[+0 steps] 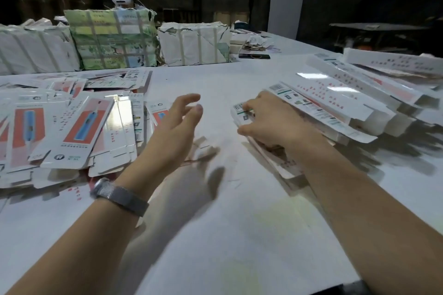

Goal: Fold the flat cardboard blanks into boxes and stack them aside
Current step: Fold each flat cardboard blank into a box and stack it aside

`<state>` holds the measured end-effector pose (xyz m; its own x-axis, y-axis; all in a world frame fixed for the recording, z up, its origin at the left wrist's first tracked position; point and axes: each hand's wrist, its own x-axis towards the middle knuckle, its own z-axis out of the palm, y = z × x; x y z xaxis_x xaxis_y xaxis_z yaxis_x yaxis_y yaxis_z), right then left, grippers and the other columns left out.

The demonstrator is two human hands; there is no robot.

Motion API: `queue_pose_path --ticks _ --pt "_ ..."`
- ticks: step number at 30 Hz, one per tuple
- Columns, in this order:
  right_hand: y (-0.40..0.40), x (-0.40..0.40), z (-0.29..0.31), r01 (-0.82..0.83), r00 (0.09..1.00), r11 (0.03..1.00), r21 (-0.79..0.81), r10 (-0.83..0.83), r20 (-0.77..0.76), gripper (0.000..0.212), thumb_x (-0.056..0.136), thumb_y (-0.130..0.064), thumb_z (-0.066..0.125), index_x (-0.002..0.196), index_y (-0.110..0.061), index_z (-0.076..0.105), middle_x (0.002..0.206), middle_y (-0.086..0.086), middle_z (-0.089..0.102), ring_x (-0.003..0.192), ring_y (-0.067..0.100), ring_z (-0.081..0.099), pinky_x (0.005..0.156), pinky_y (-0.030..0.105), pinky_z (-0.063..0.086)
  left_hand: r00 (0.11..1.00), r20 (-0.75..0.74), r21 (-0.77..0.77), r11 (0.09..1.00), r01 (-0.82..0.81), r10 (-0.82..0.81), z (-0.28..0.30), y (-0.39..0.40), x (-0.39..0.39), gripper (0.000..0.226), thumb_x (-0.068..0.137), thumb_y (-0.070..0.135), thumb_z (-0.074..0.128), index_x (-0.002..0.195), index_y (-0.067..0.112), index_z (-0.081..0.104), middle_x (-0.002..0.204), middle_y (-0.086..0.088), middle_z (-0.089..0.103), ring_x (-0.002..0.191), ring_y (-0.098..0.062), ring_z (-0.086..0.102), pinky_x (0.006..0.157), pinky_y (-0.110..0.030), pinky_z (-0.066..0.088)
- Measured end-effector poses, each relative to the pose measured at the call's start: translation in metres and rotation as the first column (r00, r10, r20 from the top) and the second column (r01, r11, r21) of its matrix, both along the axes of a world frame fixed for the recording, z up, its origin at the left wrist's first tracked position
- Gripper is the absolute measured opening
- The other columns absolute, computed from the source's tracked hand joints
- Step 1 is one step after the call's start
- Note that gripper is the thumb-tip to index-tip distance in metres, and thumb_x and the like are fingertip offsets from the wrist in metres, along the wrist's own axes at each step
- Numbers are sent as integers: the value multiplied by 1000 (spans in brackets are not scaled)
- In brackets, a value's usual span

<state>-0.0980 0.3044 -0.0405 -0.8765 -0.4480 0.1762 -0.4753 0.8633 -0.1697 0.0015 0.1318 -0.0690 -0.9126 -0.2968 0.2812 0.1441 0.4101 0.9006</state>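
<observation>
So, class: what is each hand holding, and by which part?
The right hand grips a folded box by its near barcode end. The left hand holds nothing.

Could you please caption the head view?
Right hand setting a folded box on the stack; left hand open.

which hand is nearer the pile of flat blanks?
Left. The left hand hovers open just beside the pile of flat blanks; the right hand is across the table, holding a box.
</observation>
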Motion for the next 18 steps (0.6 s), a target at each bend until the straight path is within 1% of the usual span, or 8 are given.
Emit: queue_pose_path --ticks 2,4,6,8,10,13,15,18 --pt "8 -10 -3 52 999 996 69 -51 -19 39 84 -28 66 122 -21 64 121 6 51 121 31 48 97 39 47 992 -53 -227 966 -122 112 -4 -8 0 25 103 29 50 126 30 58 125 0 61 110 -15 57 96 -38 45" --pt "16 -16 -2 119 991 990 74 -114 -68 31 82 -20 63 113 -20 68 117 6 56 119 33 49 94 38 49 977 -48 -454 867 -207 208 -7 -15 0 29 100 28 51 127 26 60 122 -4 63 113 -24 55 94 -38 41" --pt "21 -19 -1 194 977 977 85 -184 -112 30 84 -14 59 112 -21 68 119 5 57 119 34 48 93 40 48 955 90 -656 739 -156 281 -11 -17 0 38 101 38 46 137 30 54 130 -8 60 127 -34 46 106 -44 37" --pt "25 -21 1 233 965 969 78 -221 -139 32 85 -11 56 112 -23 69 121 6 56 118 35 48 92 42 49 898 261 -776 630 -23 355 -15 -16 1 44 100 55 35 141 41 46 144 -9 50 135 -39 37 114 -47 28" --pt "26 -21 2 229 966 973 39 -222 -128 34 85 -10 58 114 -25 71 122 6 57 117 33 52 88 39 50 860 333 -795 606 35 387 -17 -15 1 47 96 66 29 131 43 48 140 -9 50 128 -39 40 109 -48 29" --pt "21 -19 -1 149 979 989 -9 -149 -137 33 85 -17 64 116 -30 69 123 -1 60 116 25 55 80 31 42 873 258 -799 600 -50 415 -14 -14 0 53 89 75 37 111 31 55 115 -7 57 108 -35 52 92 -45 43" --pt "14 -15 -2 67 989 994 -89 -78 -128 28 87 -24 65 114 -33 67 115 -5 59 111 21 53 78 30 36 880 216 -793 601 -95 424 -13 -14 -1 50 87 71 50 106 25 54 111 -6 55 102 -33 56 81 -41 47" --pt "1 -8 -6 -64 994 970 -236 41 -100 21 88 -29 65 108 -33 68 86 -14 49 92 14 47 76 30 36 910 214 -693 712 -114 355 -13 -14 -2 38 86 47 64 114 25 50 123 -5 51 102 -30 56 76 -35 43"
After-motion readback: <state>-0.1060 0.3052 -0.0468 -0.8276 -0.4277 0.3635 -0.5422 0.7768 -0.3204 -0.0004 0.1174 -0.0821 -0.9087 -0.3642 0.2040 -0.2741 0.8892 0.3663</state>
